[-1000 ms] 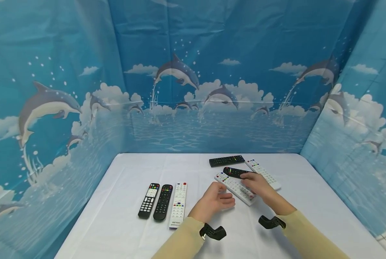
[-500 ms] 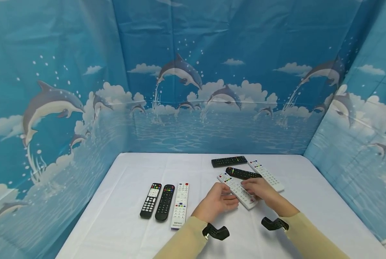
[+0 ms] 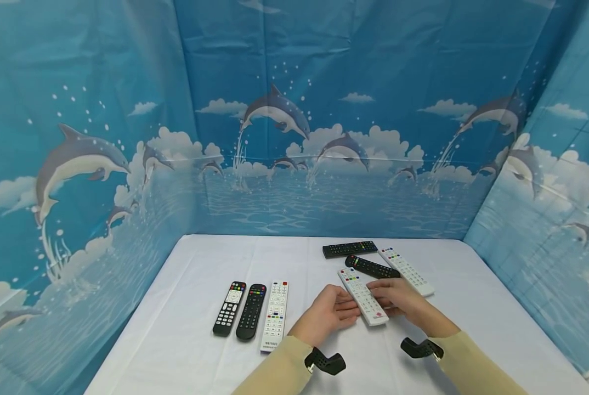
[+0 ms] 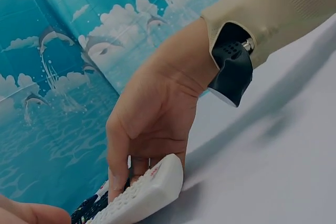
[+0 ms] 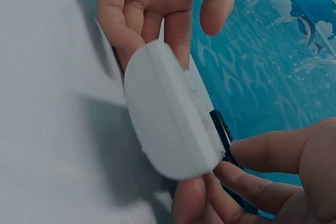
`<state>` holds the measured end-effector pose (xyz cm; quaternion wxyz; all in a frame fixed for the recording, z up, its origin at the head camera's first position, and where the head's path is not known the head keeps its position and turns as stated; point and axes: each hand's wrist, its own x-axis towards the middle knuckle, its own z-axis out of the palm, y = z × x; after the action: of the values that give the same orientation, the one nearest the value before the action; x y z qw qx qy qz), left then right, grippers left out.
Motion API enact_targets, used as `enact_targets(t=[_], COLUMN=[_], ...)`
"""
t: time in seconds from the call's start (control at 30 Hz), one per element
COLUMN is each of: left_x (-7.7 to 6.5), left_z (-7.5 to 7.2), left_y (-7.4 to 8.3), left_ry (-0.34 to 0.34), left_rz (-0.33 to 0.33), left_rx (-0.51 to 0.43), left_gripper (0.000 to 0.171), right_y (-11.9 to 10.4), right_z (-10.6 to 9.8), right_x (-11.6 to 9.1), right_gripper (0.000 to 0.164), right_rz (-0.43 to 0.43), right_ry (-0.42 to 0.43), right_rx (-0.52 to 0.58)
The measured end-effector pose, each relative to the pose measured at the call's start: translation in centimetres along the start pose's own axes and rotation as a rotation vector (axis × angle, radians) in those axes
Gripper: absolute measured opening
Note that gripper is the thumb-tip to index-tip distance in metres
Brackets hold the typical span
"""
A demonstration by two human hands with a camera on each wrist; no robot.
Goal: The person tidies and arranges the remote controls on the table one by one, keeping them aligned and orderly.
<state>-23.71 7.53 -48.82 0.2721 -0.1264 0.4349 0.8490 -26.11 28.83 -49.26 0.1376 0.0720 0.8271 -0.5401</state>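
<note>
A white remote (image 3: 361, 291) with coloured buttons lies between my two hands at the middle of the white table (image 3: 176, 356). My left hand (image 3: 330, 311) holds its left edge with curled fingers. On the other side, my right hand (image 3: 398, 299) grips its right edge. The left wrist view shows the right hand (image 4: 152, 114) with thumb and fingers pinched round the near end of the white remote (image 4: 144, 195). In the right wrist view the remote's rounded end (image 5: 168, 119) sits between the left hand (image 5: 157, 3) and the right hand's fingertips (image 5: 262, 156).
Just behind the hands lie a black remote (image 3: 372, 267), another white remote (image 3: 406, 271) and a long black remote (image 3: 349, 248). To the left, three remotes lie side by side: black (image 3: 228, 307), black (image 3: 250, 310), white (image 3: 275, 314). Dolphin-print curtains wall three sides.
My right hand left the black remote and took the white one. Both hands turned the white remote straighter and drew it slightly nearer to me.
</note>
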Motion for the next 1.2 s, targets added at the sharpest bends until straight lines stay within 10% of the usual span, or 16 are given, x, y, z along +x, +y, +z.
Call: enact_targets(t=[1.2], left_x=[0.8], left_z=[-0.6], left_y=[0.3], left_ry=[0.152], left_rz=[0.172], left_rx=[0.287], left_gripper=[0.034], right_y=[-0.9], right_z=[1.9], right_x=[-1.1], right_gripper=[0.049], right_rz=[0.000], right_ry=[-0.033], right_rx=[0.279])
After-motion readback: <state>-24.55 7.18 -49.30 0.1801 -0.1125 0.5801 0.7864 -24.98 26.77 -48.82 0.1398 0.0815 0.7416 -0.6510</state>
